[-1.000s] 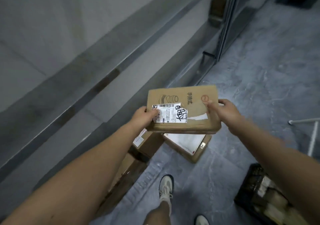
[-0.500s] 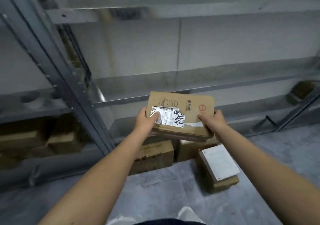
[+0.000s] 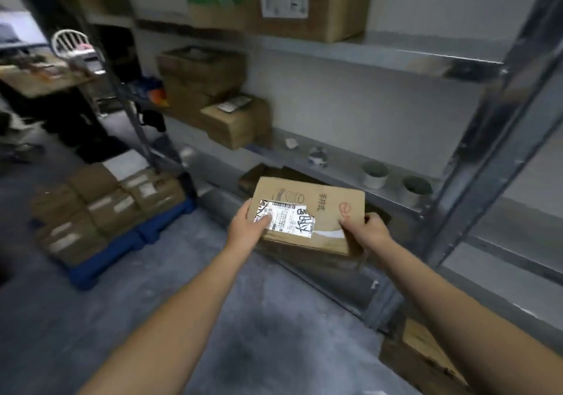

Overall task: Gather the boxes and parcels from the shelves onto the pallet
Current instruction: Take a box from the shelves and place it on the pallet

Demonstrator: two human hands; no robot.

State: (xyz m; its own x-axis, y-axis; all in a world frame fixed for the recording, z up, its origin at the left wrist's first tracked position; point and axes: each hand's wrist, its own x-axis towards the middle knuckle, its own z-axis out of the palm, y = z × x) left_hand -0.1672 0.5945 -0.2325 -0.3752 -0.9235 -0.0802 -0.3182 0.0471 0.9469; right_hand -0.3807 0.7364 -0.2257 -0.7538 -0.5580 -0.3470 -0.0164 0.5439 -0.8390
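Head view is showing left hand (image 3: 246,227) and right hand (image 3: 369,232) gripping one box (image 3: 323,204) midair, fingers (image 3: 262,219) curling round its ends; one loaded pallet (image 3: 158,230) is sitting left, two pots (image 3: 374,175) standing on the shelf (image 3: 344,167) behind.

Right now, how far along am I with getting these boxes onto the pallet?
Partly done: a stack of taped boxes already sits on the blue pallet. In hand: your left hand and right hand hold a flat labelled box, off the pallet. To go: brown boxes on the middle shelf and a large box on the top shelf.
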